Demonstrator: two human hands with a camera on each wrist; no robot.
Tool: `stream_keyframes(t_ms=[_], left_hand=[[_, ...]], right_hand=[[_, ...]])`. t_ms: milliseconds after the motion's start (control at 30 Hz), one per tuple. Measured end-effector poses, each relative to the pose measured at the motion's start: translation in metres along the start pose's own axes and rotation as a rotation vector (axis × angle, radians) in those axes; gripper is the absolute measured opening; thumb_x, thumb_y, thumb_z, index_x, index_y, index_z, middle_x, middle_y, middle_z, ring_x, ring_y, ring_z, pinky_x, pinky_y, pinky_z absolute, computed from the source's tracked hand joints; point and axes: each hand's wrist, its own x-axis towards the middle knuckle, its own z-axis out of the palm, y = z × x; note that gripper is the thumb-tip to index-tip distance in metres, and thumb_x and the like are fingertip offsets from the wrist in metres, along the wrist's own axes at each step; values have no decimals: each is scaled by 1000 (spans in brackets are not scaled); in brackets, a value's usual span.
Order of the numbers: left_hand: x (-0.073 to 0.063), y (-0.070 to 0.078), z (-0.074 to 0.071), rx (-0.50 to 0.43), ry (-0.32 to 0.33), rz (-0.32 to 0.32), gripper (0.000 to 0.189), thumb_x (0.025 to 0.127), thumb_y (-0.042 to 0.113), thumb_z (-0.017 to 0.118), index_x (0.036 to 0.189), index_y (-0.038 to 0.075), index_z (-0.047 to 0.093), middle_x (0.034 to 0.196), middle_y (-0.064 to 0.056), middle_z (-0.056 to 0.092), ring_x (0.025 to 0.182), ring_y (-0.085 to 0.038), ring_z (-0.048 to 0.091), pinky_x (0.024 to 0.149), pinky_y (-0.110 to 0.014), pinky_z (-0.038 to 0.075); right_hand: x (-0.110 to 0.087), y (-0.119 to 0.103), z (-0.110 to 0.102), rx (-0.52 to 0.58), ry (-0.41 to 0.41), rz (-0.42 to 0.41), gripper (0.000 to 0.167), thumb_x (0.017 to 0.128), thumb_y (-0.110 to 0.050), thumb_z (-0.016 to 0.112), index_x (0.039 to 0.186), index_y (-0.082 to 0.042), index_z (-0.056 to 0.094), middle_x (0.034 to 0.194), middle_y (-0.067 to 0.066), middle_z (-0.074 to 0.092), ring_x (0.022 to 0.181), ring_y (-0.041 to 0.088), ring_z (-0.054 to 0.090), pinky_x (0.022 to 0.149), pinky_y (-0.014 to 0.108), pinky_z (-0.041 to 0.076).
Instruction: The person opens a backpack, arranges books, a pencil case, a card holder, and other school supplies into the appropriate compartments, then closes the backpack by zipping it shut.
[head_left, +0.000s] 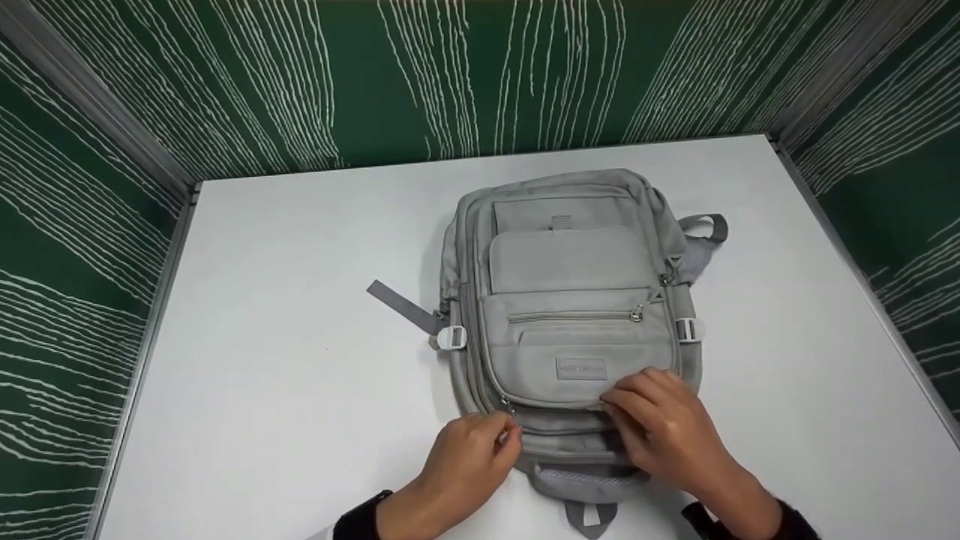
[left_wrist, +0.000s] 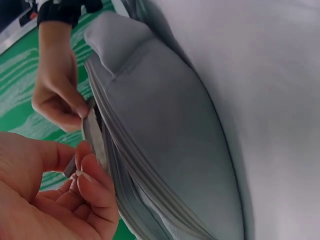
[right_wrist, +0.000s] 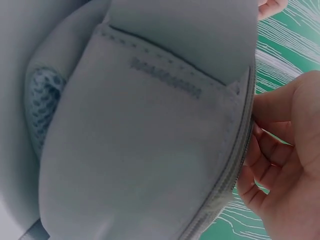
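Note:
A grey backpack (head_left: 581,262) lies on its back on a white table, its top handle (head_left: 585,484) toward me. At the near left corner of the front compartment, my left hand (head_left: 472,457) pinches a zipper pull (left_wrist: 70,167) between thumb and fingers. My right hand (head_left: 667,427) grips the edge of that compartment near its right side, thumb and fingertips at the zipper edge (right_wrist: 240,145). The compartment edge stands slightly apart from the layer beneath. Part of the right fingertips is hidden behind the fabric in the right wrist view.
A loose grey strap (head_left: 405,306) sticks out left of the bag, beside a white buckle (head_left: 452,337). Another buckle (head_left: 689,330) and a strap loop (head_left: 705,225) are on the right. Green panels with white lines (head_left: 487,82) border the white table (head_left: 300,337).

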Motion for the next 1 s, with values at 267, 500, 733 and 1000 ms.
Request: stream_keyframes(t_ms=[267, 500, 733, 1000], left_hand=[[6, 20, 18, -1, -20, 149, 13, 83, 15, 54, 70, 16, 57, 58, 14, 51, 53, 5, 46, 47, -10, 36], [14, 33, 32, -3, -49, 199, 20, 84, 15, 52, 65, 19, 48, 53, 15, 43, 47, 4, 41, 42, -10, 31], [20, 42, 44, -28, -55, 239, 28, 84, 14, 51, 60, 19, 36, 50, 15, 29, 44, 4, 33, 40, -9, 24], [21, 43, 49, -42, -38, 253, 25, 83, 12, 51, 62, 19, 39, 51, 14, 33, 45, 4, 36, 41, -9, 25]], right_hand=[[-6, 2, 4, -24, -32, 18, 16, 70, -8, 62, 85, -9, 67, 84, -4, 59, 74, 15, 51, 66, 29, 36], [-9, 1, 5, -22, -12, 20, 17, 68, -7, 61, 84, -8, 67, 83, -3, 59, 73, 15, 51, 65, 30, 36], [-11, 0, 7, -19, -2, 11, 16, 67, -6, 62, 83, -6, 67, 82, -3, 59, 72, 15, 50, 65, 30, 36], [-10, -11, 3, 21, 22, 71, 20, 67, -5, 66, 86, -9, 68, 84, -5, 60, 73, 13, 51, 68, 26, 37]])
